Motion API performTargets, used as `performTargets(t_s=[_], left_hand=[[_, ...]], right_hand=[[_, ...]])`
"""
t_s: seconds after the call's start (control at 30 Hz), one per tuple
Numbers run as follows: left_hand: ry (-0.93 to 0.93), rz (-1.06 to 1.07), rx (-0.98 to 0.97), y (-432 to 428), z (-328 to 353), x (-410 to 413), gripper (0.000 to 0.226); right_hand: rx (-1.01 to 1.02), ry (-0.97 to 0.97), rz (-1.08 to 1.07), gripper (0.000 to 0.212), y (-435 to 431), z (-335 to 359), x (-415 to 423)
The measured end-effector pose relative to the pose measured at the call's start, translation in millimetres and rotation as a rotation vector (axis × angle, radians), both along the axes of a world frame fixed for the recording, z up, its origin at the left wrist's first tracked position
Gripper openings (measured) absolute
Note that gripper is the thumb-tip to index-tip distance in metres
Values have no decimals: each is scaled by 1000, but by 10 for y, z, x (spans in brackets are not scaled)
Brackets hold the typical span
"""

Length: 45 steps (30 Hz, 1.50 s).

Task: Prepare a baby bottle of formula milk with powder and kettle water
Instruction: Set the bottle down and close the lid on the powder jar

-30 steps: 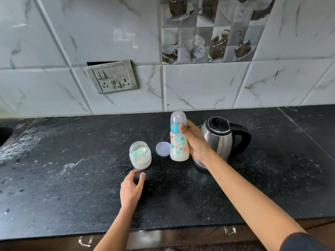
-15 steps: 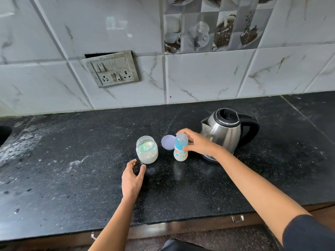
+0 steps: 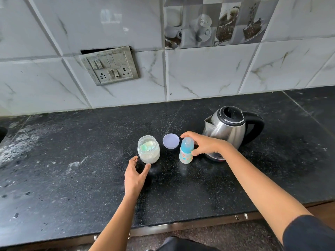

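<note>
The counter (image 3: pixel 199 187) is black speckled stone, polished enough to give dull reflections but chalky with white dust towards the left. Behind it, the wall tiles (image 3: pixel 199 73) are glossy and marble-veined around a dull, grimy grey switch plate (image 3: pixel 109 66). The kettle (image 3: pixel 228 134) is brushed stainless steel with a smooth black plastic handle (image 3: pixel 257 127), the baby bottle (image 3: pixel 185 154) is translucent printed plastic, the jar (image 3: pixel 148 151) is clear and smooth-walled with fine white powder inside, and the lid (image 3: pixel 171 140) is matt lilac plastic.
</note>
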<state>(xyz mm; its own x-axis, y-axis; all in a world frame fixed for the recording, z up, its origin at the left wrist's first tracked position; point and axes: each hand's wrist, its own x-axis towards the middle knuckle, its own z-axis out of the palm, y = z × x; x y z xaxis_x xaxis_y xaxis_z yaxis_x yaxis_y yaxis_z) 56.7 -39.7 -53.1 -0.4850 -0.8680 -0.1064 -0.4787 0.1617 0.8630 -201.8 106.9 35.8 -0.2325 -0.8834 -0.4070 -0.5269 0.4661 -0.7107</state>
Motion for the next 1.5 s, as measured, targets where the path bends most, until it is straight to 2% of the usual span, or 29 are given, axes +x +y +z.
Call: performTargets(t_s=[0.1, 0.2, 0.33, 0.4, 0.47, 0.6, 0.73, 0.9, 0.97, 1.03, 1.1, 1.17, 1.23, 1.37, 1.5], left_hand=[[2, -4, -16, -69, 24, -34, 79], [21, -17, -32, -157, 46, -75, 87], [23, -57, -73, -247, 78, -152, 91], [26, -80, -94, -293, 73, -187, 93], [28, -112, -106, -344, 65, -214, 93], [34, -165, -107, -425, 95, -247, 94], [39, -205, -107, -478, 104, -249, 88], [88, -236, -93, -472, 149, -253, 79], [99, -235, -95, -469, 174, -256, 76], [100, -237, -93, -475, 171, -257, 75], [103, -243, -77, -480, 180, -268, 79], [109, -253, -47, -482, 199, -285, 80], [111, -257, -25, -481, 216, -295, 77], [121, -257, 31, -491, 224, -275, 73], [139, -258, 66, -472, 239, -260, 76]], right_hand=[[-109, 18, -76, 72, -207, 254, 33], [-173, 265, -102, 64, -538, 371, 123], [57, 560, -5, 57, -965, 200, 292], [172, 622, -8, 55, -1121, 64, 371], [288, 640, -18, 67, -1244, -71, 414], [465, 618, -5, 94, -1393, -341, 404], [522, 619, -32, 85, -1455, -547, 402], [462, 586, -152, 79, -1478, -505, 406], [293, 569, -278, 82, -1524, -352, 373], [-63, 463, -442, 79, -1573, -132, 356], [-409, 221, -599, 71, -1594, 117, 395], [-571, -41, -687, 61, -1558, 299, 492], [-576, -128, -631, 57, -1460, 344, 610], [-414, -31, -359, 61, -1204, 112, 812], [-291, -69, -274, 63, -1066, -135, 938]])
